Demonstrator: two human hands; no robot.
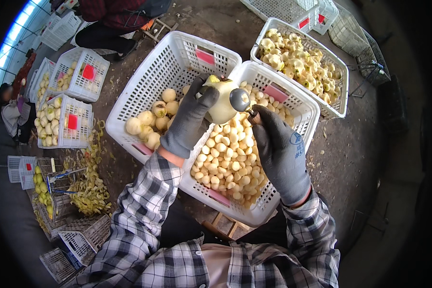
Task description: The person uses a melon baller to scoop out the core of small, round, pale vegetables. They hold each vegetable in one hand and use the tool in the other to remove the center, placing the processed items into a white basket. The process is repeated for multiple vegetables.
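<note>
My left hand (pixel 192 118), in a grey coated glove, grips a large peeled pale fruit (pixel 221 104) with a little yellow-green skin at its top. My right hand (pixel 284 154), gloved alike, holds the brown handle of a round metal scoop (pixel 238 101). The scoop's bowl is beside the fruit's right side and bears a small pale piece; whether it touches the fruit I cannot tell. Both hands are above two white plastic crates. Pale fruit balls (pixel 226 154) fill much of the right crate (pixel 237 214). Whole peeled fruits (pixel 153 122) lie in the left crate (pixel 120 109), partly hidden by my left hand.
A third crate (pixel 340 111) at upper right holds scooped-out fruit pieces (pixel 302 68). At left stand crates of peeled fruit (pixel 48 120), a heap of peelings (pixel 90 187) and unpeeled yellow-green fruit (pixel 40 187). One person (pixel 108 21) sits at the top, another (pixel 14 111) far left.
</note>
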